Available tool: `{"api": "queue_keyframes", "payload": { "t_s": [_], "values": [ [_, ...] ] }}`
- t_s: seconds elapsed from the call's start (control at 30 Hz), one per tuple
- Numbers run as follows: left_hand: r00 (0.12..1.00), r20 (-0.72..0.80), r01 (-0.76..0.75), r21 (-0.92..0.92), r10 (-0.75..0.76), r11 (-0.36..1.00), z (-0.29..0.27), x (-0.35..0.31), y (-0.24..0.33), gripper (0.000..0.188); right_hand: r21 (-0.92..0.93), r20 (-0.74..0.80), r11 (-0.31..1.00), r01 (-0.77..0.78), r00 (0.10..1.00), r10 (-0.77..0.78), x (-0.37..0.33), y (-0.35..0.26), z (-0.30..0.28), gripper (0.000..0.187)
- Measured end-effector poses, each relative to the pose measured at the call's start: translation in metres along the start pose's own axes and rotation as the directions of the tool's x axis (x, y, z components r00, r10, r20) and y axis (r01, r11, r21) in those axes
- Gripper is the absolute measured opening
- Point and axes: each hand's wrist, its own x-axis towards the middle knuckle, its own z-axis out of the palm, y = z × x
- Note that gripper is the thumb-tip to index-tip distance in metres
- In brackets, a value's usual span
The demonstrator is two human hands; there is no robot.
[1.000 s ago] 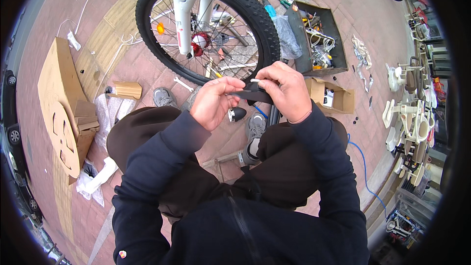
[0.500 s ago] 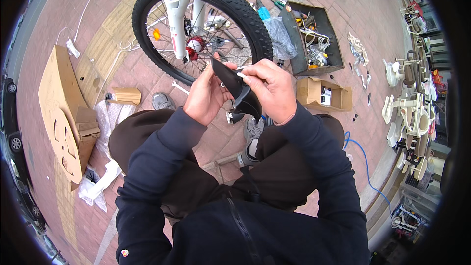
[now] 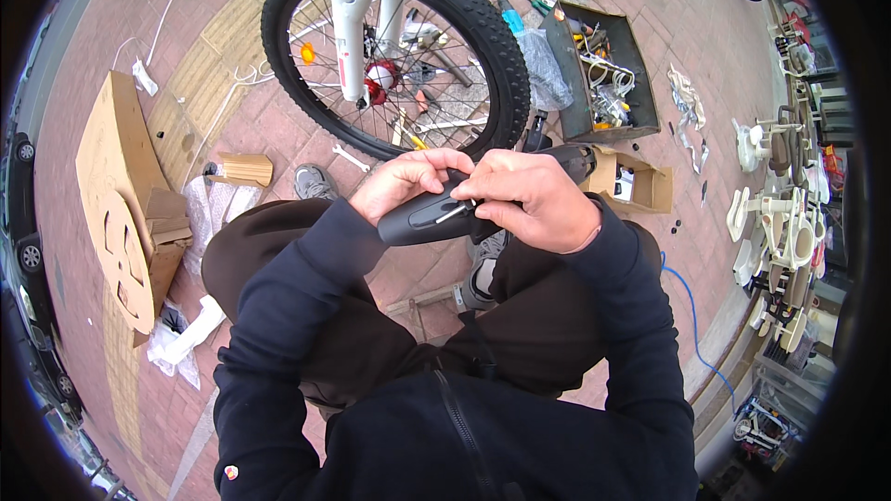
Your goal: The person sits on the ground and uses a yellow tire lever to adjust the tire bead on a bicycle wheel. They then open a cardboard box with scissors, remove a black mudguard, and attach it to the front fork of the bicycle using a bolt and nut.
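A black plastic bicycle mudguard (image 3: pixel 415 221) lies crosswise in front of me above my knees. My left hand (image 3: pixel 406 184) is closed on it from the far side, thumb and fingers around its edge. At its middle, my right hand (image 3: pixel 536 197) pinches a small silver bolt-like piece (image 3: pixel 455 212) against the mudguard's upper face. The mudguard's other end (image 3: pixel 582 161) sticks out past my right knuckles. Beyond my hands stands the front wheel (image 3: pixel 513 56) of a bicycle, with a white fork (image 3: pixel 351 46) and a red hub (image 3: pixel 380 75).
A dark metal toolbox (image 3: pixel 649 97) full of tools stands at far right, with an open cardboard box (image 3: pixel 657 187) nearer. A wrench (image 3: pixel 351 159) lies left of the wheel. Large cardboard (image 3: pixel 121 167) and plastic wrap (image 3: pixel 190 334) lie left. A blue hose (image 3: pixel 691 297) runs at right.
The mudguard has turned from steeply tilted to lying crosswise, its broad face now toward me. Both hands have moved lower and my right hand slightly to the right.
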Motion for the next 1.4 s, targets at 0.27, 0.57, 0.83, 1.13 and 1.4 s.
{"api": "queue_keyframes", "payload": {
  "t_s": [0.27,0.57,0.83,1.13,1.4],
  "values": [
    [0.990,-0.050,-0.142,-0.229,0.134,0.963,0.005,0.001,-0.013,0.041,-0.307,-0.149,0.952,0.013,0.987,-0.062,0.000,-0.013,0.011,0.043],
    [0.958,-0.105,-0.285,-0.225,0.268,0.932,0.012,0.004,-0.021,0.040,-0.440,-0.229,0.896,-0.053,0.972,-0.055,0.007,-0.010,0.020,0.045],
    [0.935,-0.178,-0.336,-0.153,0.308,0.929,0.020,0.005,-0.023,0.038,-0.441,-0.264,0.895,-0.068,0.963,-0.057,0.007,-0.012,0.026,0.048],
    [0.925,-0.218,-0.334,-0.070,0.313,0.940,0.027,0.008,-0.027,0.037,-0.554,-0.316,0.815,-0.172,0.949,-0.015,0.004,-0.014,0.033,0.040],
    [0.922,-0.231,-0.341,-0.106,0.310,0.934,0.027,0.009,-0.027,0.034,-0.598,-0.374,0.786,-0.160,0.922,-0.097,0.000,-0.011,0.033,0.031]
  ]
}}
